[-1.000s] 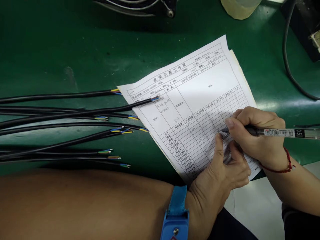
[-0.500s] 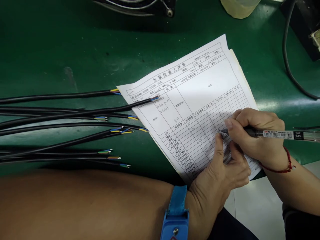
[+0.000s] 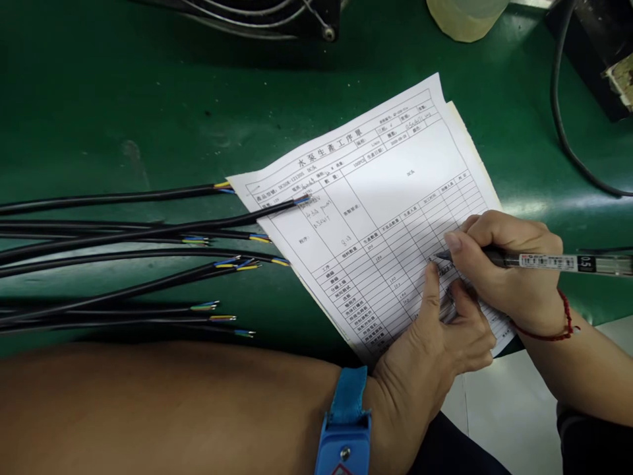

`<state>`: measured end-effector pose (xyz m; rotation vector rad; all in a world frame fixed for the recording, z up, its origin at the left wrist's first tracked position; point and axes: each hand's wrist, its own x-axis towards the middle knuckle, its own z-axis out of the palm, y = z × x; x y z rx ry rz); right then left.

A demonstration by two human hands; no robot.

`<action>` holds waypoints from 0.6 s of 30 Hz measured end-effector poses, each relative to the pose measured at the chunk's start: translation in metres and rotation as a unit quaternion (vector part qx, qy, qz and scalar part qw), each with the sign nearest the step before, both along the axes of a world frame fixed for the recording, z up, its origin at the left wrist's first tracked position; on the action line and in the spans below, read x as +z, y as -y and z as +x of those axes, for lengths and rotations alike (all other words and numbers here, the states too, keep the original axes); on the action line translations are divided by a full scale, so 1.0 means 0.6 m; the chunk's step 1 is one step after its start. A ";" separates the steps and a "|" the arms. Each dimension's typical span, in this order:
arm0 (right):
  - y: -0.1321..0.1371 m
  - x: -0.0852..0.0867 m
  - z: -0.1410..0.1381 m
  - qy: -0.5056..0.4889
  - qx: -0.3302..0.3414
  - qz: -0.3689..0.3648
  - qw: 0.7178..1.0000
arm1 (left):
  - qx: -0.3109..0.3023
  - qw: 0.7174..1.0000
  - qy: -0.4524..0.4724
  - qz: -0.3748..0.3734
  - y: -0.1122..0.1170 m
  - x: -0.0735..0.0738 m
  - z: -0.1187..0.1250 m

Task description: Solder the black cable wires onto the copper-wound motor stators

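Writing neatly calls for a light right hand (image 3: 519, 290), its grip pinched around the pen (image 3: 548, 262), while the loose left hand (image 3: 435, 349) steadies the form (image 3: 380, 204).

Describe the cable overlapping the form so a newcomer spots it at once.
On the green table lies a white printed form. Black cables reach toward it from the picture's left. Your cable alone has its stripped end lying over the form's print.
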<state>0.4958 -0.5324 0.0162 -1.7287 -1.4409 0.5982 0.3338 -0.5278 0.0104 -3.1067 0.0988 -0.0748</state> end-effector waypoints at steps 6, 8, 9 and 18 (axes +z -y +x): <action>-0.001 0.002 -0.001 0.005 0.002 -0.006 1.000 | -0.011 1.000 -0.013 0.015 -0.002 0.002 -0.001; -0.001 0.002 -0.001 0.008 0.003 -0.003 1.000 | -0.012 1.000 -0.011 0.013 -0.003 0.003 -0.001; -0.001 0.002 -0.001 0.010 0.002 -0.001 1.000 | -0.009 1.000 -0.009 0.012 -0.003 0.003 -0.001; 0.001 -0.001 0.000 0.016 -0.016 -0.007 1.000 | -0.002 1.000 -0.003 0.005 -0.003 0.003 -0.002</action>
